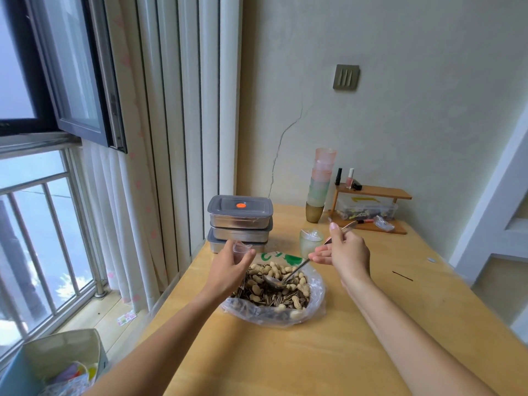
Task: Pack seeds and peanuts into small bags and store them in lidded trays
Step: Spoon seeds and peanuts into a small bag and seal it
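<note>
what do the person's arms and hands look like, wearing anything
Both are bare: the left forearm and right forearm show no sleeves, and the left hand and right hand have no gloves, rings, watch or bracelet in view.

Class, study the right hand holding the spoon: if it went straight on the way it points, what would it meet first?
Probably the peanuts and sunflower seeds in the clear bag: the right hand points down-left along its spoon, whose bowl lies there.

Matt wood table (371, 324); shiny metal trays (240, 222), spoon (288, 274); glossy clear plastic bag (314, 298).
</note>
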